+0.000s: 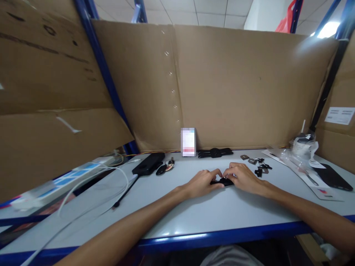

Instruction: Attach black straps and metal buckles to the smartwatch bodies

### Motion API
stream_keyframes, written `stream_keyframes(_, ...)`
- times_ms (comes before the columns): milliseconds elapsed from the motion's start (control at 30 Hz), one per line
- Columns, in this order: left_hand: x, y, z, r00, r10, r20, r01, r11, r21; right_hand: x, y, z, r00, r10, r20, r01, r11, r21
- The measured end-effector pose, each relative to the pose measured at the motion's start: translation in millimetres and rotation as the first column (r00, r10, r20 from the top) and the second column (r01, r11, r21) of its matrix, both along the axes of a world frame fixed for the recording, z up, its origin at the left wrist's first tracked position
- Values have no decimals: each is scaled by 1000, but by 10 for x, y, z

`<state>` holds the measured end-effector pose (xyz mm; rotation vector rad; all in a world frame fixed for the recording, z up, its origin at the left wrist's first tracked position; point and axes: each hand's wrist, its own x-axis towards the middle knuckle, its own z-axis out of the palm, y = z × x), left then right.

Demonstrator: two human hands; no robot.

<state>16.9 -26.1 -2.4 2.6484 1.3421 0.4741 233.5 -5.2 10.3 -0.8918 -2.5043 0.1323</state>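
A small dark, flat object (227, 182) lies low over the grey tabletop between my two hands; its kind is too small to tell. My left hand (202, 183) is closed on its left end, thumb along the near side and index finger bent over the top. From the other side, my right hand (243, 178) is closed with fingertips pinched down at the object's upper face, where a tiny shiny spot shows. My fingers cover part of it. Several small black and metal pieces (259, 172) are scattered just beyond my right hand.
At the back, a lit phone screen (188, 142) leans on the cardboard wall (249, 85) beside a black strap-like thing (215, 152). A black power bank (149, 163), keys (169, 163) and white cables (126, 177) lie left. Clear packaging (301, 171) and a black phone (334, 176) lie right.
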Motion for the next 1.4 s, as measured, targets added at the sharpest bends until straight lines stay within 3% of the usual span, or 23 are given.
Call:
stream_keyframes(300, 6, -5, 11, 1000, -3, -2, 3, 1000, 13, -41, -12, 2, 992, 74, -99, -81, 995, -62)
stream_keyframes(400, 3, 4, 2, 1000, -4, -9, 5, 1000, 20, -34, -1, 10, 995, 15, -102, -25, 995, -99)
stream_keyframes(500, 8, 1, 6, 1000, 3, -14, -3, 1000, 17, -10, 18, 13, 999, -28, -31, 26, 998, -61)
stream_keyframes(700, 37, -28, 47, 999, 15, -29, -14, 1000, 20, 24, 59, -12, 998, 56, 13, -56, 998, -7)
stream_keyframes(1000, 30, -19, 47, 1000, -9, -15, 9, 999, 34, 19, 81, 9, 996, 83, 45, -87, 993, 81)
stream_keyframes(1167, 24, -12, 38, 1000, -21, 2, 21, 999, 30, -26, 91, -6, 996, 79, -28, -79, 997, 5)
stream_keyframes(1400, 23, -20, 40, 1000, -2, -24, 3, 999, 35, -122, 133, -52, 973, -27, -229, -40, 958, -284)
